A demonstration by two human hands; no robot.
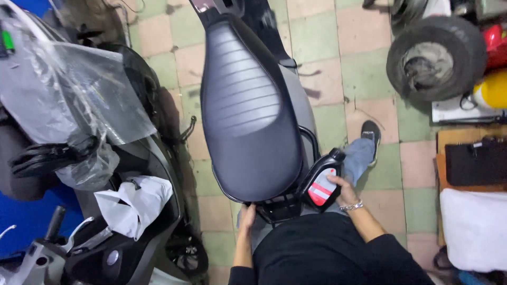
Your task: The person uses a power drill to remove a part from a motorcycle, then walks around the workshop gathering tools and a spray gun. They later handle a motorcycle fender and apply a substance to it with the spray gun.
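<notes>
Worn green and pink floor tiles spread under everything I see through the head camera. Down the middle stands a scooter with a long black ribbed seat, its tail end near me, ringed by a black metal rear rack.

My right hand grips a black oil bottle with a red and white label, the fingers wrapped around its lower side. That bottle sits tilted, its cap end pointing far and right, pressed against the right rear edge of the seat, just above the rack. A metal bracelet circles that wrist.

My left hand rests at the near end of the seat, touching the rack area; I cannot tell whether its fingers are curled or flat from this angle.

Beyond the bottle, my jeans leg and dark shoe stand on the tiles. On the left is a second scooter draped in clear plastic sheeting, with a crumpled white bag lying on it. Far right, a loose tyre rests by a yellow object.
</notes>
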